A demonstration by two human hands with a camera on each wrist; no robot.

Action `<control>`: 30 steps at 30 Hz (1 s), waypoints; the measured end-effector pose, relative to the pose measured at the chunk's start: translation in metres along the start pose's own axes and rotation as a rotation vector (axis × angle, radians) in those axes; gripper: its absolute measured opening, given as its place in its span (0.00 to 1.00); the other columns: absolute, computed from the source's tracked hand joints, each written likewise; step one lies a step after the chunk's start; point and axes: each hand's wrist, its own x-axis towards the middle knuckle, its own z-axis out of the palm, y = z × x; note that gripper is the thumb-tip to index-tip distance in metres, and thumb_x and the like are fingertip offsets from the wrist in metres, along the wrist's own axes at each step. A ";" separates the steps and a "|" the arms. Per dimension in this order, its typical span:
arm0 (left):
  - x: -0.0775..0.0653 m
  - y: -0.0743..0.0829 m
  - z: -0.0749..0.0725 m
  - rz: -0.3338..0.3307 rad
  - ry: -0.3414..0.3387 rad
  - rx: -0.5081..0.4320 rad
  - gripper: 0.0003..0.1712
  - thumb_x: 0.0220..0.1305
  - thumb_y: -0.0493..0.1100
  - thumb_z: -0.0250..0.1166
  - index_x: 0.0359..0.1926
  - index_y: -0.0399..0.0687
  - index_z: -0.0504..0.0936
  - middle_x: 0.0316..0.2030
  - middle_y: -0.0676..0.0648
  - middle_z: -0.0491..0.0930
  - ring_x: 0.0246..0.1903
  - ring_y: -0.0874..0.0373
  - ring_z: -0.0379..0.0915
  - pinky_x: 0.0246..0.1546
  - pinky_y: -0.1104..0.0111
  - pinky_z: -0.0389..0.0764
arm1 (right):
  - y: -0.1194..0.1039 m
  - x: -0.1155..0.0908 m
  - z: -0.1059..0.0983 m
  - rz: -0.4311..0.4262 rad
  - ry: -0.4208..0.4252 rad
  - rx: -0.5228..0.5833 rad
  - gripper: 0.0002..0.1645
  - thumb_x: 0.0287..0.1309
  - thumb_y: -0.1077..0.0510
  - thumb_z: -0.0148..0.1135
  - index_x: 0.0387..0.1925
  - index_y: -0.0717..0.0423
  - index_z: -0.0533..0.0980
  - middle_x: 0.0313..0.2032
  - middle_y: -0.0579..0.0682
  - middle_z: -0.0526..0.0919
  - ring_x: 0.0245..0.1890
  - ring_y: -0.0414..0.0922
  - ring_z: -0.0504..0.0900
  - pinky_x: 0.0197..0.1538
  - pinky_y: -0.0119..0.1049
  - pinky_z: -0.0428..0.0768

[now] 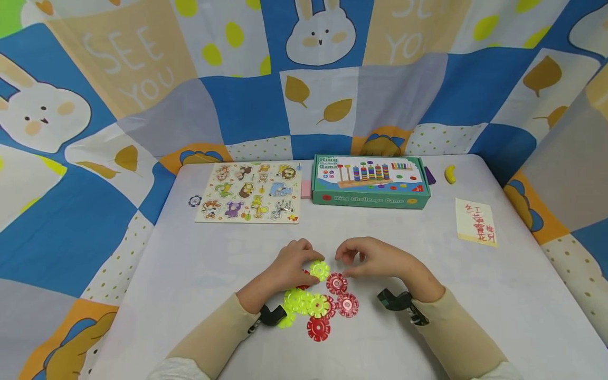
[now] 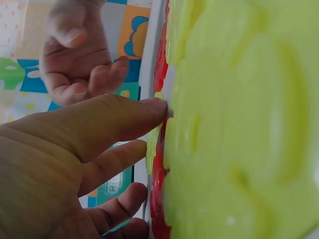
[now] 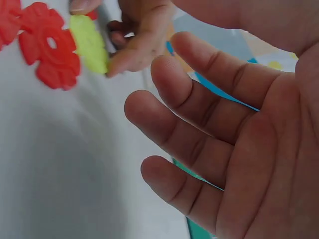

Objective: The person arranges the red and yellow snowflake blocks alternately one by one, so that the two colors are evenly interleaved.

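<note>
My left hand [image 1: 290,266] pinches a yellow-green snowflake disc [image 1: 320,270] by its edges, thumb on the near side and fingers on the far side. In the left wrist view that disc [image 2: 153,142] stands edge-on by the thumb tip. A red disc beside it is partly covered by the hand. My right hand [image 1: 377,257] hovers to the right with loosely bent fingers, nothing in them; its palm [image 3: 264,134] shows bare in the right wrist view. Nearer me lie overlapping yellow-green discs [image 1: 296,300] and several red discs [image 1: 348,305].
Behind the hands are an animal puzzle board [image 1: 252,192] and a green Ring Challenge Game box [image 1: 370,182]. A pink block [image 1: 306,189] sits between them. To the right are a toy banana [image 1: 449,174] and a handwritten note [image 1: 476,221]. A patterned cloth [image 1: 323,132] hangs behind the table.
</note>
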 end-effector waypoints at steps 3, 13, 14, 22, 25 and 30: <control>0.000 0.001 -0.002 0.002 0.002 -0.010 0.26 0.47 0.54 0.73 0.51 0.62 0.82 0.40 0.57 0.65 0.40 0.59 0.58 0.39 0.65 0.63 | 0.006 0.005 0.006 0.005 -0.039 -0.009 0.17 0.51 0.54 0.70 0.43 0.51 0.78 0.32 0.46 0.78 0.35 0.45 0.75 0.36 0.37 0.75; 0.001 -0.001 0.000 -0.015 -0.007 -0.019 0.24 0.47 0.55 0.73 0.47 0.57 0.80 0.42 0.57 0.67 0.42 0.60 0.59 0.42 0.64 0.64 | 0.012 0.016 0.029 0.078 -0.093 -0.086 0.16 0.46 0.52 0.74 0.38 0.47 0.78 0.23 0.44 0.74 0.25 0.38 0.71 0.29 0.32 0.70; 0.001 -0.001 0.000 -0.016 -0.005 -0.017 0.24 0.47 0.55 0.73 0.46 0.56 0.79 0.42 0.56 0.67 0.42 0.60 0.59 0.43 0.64 0.64 | 0.012 0.017 0.031 0.092 -0.082 -0.110 0.17 0.44 0.51 0.75 0.37 0.46 0.78 0.23 0.44 0.73 0.25 0.38 0.70 0.29 0.32 0.69; 0.002 0.001 0.000 -0.051 0.008 -0.028 0.27 0.49 0.55 0.72 0.47 0.50 0.76 0.42 0.55 0.70 0.43 0.59 0.61 0.44 0.65 0.68 | 0.000 0.011 0.050 0.203 0.054 -0.261 0.19 0.40 0.46 0.77 0.32 0.44 0.75 0.23 0.41 0.73 0.25 0.39 0.71 0.29 0.35 0.71; 0.000 0.002 0.001 -0.077 0.014 -0.037 0.27 0.49 0.55 0.73 0.46 0.49 0.76 0.40 0.55 0.70 0.41 0.59 0.61 0.42 0.67 0.68 | -0.001 0.006 0.059 0.229 0.121 -0.298 0.19 0.42 0.46 0.75 0.34 0.43 0.75 0.24 0.40 0.73 0.25 0.38 0.71 0.29 0.35 0.71; -0.002 0.004 0.001 -0.094 0.014 -0.058 0.26 0.48 0.54 0.73 0.45 0.50 0.75 0.38 0.55 0.70 0.40 0.59 0.61 0.40 0.67 0.68 | 0.001 -0.001 0.069 0.262 0.208 -0.311 0.22 0.43 0.44 0.74 0.40 0.44 0.75 0.26 0.38 0.72 0.26 0.38 0.70 0.30 0.34 0.70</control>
